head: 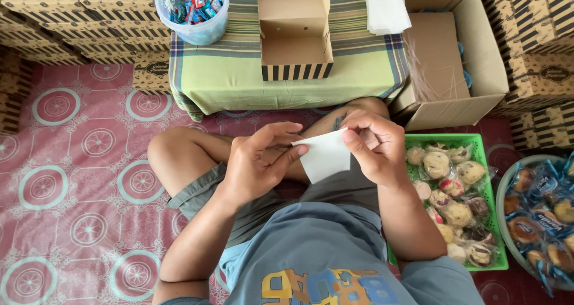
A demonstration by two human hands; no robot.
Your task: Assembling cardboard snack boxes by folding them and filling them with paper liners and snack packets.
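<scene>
white paper sheet pinched between both hands over the lap

the white paper sheet (326,155) sits mid-frame, held up above the crossed legs. left hand (260,161) grips its left edge: thumb on top, fingertips (299,151) curled under the near corner, closed tight on the paper. right hand (373,143) has the top right corner, thumb and forefinger nipped shut on it, other fingers folded in behind. the sheet's bottom edge hangs free, pointing down toward the grey shorts; the lower corner is clear of both hands.

room abt it: in front, just past the knees, a low table w/ a green striped cloth (239,72), its near edge close to the hands. on it an open cardboard food box (294,36) w/ black stripes along its base, a clear plastic tub of wrapped sweets (192,9) at the left, a stack of white paper (385,6) at the right. right of the person, touching the thigh, a green plastic basket (487,161) of wrapped buns; beyond it a round tray of wrapped pastries (541,215). a big open carton (478,60) stands by the table's right end. left side is open patterned red floor mat (78,161), w/ stacks of folded printed boxes (72,18) at the far left and right.
</scene>
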